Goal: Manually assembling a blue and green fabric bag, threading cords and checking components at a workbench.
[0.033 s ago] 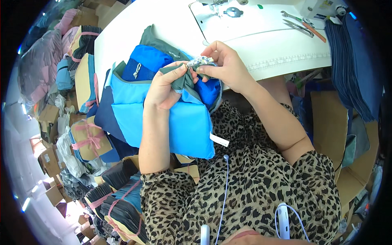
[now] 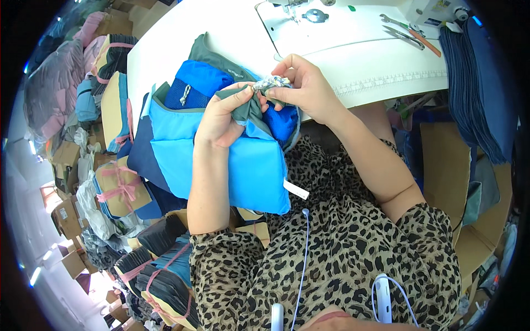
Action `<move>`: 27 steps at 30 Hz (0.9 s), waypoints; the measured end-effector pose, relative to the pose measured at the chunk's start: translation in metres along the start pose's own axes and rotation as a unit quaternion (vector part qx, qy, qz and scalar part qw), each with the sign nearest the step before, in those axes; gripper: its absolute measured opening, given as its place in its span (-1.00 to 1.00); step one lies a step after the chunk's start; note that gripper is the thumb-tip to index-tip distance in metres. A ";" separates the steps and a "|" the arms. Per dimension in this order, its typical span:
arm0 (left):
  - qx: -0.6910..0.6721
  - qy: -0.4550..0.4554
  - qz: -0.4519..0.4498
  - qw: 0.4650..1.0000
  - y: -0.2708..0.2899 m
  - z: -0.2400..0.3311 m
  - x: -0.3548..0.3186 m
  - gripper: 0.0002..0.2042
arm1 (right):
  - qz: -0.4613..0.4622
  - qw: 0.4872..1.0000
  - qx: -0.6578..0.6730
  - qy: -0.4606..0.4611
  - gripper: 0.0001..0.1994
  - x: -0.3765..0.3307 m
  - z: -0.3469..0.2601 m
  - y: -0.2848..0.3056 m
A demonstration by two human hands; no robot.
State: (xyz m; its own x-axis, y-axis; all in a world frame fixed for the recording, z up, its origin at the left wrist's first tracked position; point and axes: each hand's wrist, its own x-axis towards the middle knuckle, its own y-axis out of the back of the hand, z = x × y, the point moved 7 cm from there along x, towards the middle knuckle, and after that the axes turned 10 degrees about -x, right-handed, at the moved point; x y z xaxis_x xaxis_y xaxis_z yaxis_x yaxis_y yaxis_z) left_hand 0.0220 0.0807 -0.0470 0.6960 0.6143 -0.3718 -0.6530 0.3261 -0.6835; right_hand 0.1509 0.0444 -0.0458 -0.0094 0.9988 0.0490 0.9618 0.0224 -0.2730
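A light blue fabric bag [image 2: 248, 174] with a royal blue pouch part [image 2: 205, 76] and dark green lining hangs at the table's front edge, partly over my lap. My left hand [image 2: 220, 117] is closed on a gathered piece of dark green fabric [image 2: 241, 113] of this bag. Just right of it, my right hand [image 2: 312, 91] pinches a bunched white speckled cord [image 2: 270, 81] against the same fabric. Both sets of fingertips nearly meet at the cord. A small white label [image 2: 296, 189] sticks out from the bag's lower right side.
A white sewing machine table [image 2: 359, 60] lies ahead, its needle plate [image 2: 316, 16] at the top. Scissors [image 2: 404, 37] and an orange-handled tool [image 2: 424, 43] rest toward the right. Dark blue fabric pieces [image 2: 469, 94] hang over the right edge. Tied fabric bundles [image 2: 122, 187] stand left.
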 end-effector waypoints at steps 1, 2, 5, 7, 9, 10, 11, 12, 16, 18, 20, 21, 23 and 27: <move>0.006 0.000 0.000 1.000 0.001 0.000 0.002 -0.79 | 0.001 1.000 0.001 -0.002 -0.75 0.001 0.001 0.001; 0.005 0.001 0.001 1.000 0.002 0.000 0.003 -0.79 | -0.011 1.000 -0.013 0.000 -0.74 0.003 0.002 -0.001; 0.009 0.009 0.003 1.000 0.005 -0.001 0.004 -0.79 | -0.019 0.999 -0.027 0.007 -0.73 0.005 0.004 -0.002; 0.007 0.012 -0.004 1.000 0.004 -0.001 0.005 -0.79 | -0.016 0.999 -0.028 0.012 -0.72 0.005 0.004 -0.001; 0.012 0.011 0.001 1.000 0.005 -0.002 0.006 -0.79 | -0.010 1.000 -0.025 0.011 -0.71 0.004 0.005 -0.001; 0.019 0.010 0.006 1.000 0.006 -0.002 0.006 -0.79 | -0.011 1.000 -0.025 0.011 -0.71 0.004 0.004 -0.001; 0.018 0.010 0.006 1.000 0.006 -0.002 0.006 -0.79 | -0.011 0.999 -0.040 0.010 -0.70 0.004 0.003 0.000; 0.017 0.009 0.010 1.000 0.006 -0.002 0.006 -0.79 | -0.011 0.998 -0.054 0.009 -0.70 0.004 0.003 0.000; 0.039 0.014 0.009 0.999 0.006 -0.003 0.005 -0.79 | -0.005 0.998 -0.060 0.010 -0.71 0.003 0.001 -0.001; 0.039 0.012 0.007 0.999 0.005 -0.003 0.006 -0.79 | 0.012 0.995 -0.093 0.022 -0.71 0.002 -0.001 0.000; 0.039 0.008 0.006 0.999 0.004 -0.003 0.006 -0.80 | 0.025 0.993 -0.107 0.029 -0.71 0.001 -0.005 0.001; 0.052 -0.003 0.002 0.999 0.002 -0.003 0.006 -0.80 | 0.038 0.991 -0.122 0.037 -0.71 0.000 -0.007 0.002; 0.065 -0.014 -0.001 0.998 0.000 -0.002 0.006 -0.80 | 0.044 0.989 -0.134 0.046 -0.72 0.000 -0.007 0.001; 0.071 -0.044 0.031 0.996 -0.003 -0.001 0.004 -0.83 | 0.053 0.984 -0.157 0.066 -0.74 -0.001 -0.010 0.001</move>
State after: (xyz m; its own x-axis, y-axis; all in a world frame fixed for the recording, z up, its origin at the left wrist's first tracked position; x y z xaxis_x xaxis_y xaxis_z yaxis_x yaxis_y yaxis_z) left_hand 0.0273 0.0817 -0.0474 0.6291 0.6941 -0.3499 -0.7335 0.3812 -0.5627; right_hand 0.1542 0.0424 -0.0365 0.1105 0.9800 0.1655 0.9929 -0.1163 0.0256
